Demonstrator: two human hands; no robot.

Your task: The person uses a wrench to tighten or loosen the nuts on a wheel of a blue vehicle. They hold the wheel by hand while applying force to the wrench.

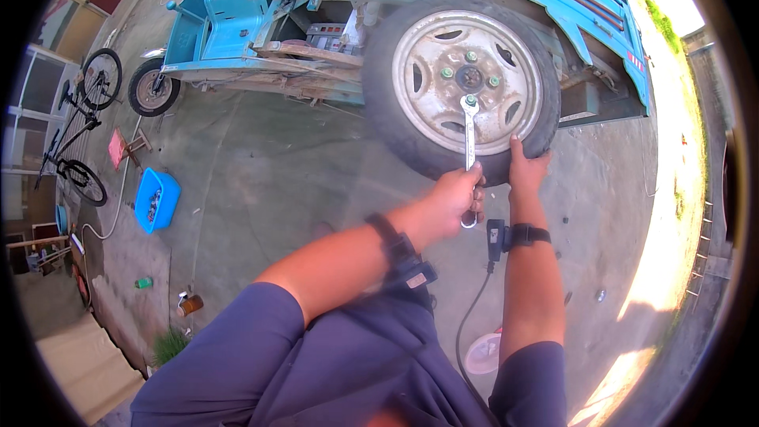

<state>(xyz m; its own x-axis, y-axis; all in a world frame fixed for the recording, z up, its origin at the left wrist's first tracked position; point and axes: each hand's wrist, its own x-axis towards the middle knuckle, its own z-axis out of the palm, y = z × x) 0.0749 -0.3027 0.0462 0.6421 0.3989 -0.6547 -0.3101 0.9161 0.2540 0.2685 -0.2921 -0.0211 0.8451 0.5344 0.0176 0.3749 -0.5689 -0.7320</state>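
Observation:
A large wheel with a black tire and a worn silver rim stands at the side of a blue vehicle. Several greenish nuts ring its hub. The upper jaw of a silver combination wrench is around the lowest nut. Its shaft hangs nearly straight down, and my left hand is closed round it, with the ring end showing below my fingers. Against the lower right of the tire rests my right hand, thumb by the rim's edge and fingers curled over the tread.
A blue basin with small parts sits on the floor at left, beside a small pink-topped stool. Beyond it is a bicycle. A pale tub lies near my right arm. A black cable hangs from my right wrist strap.

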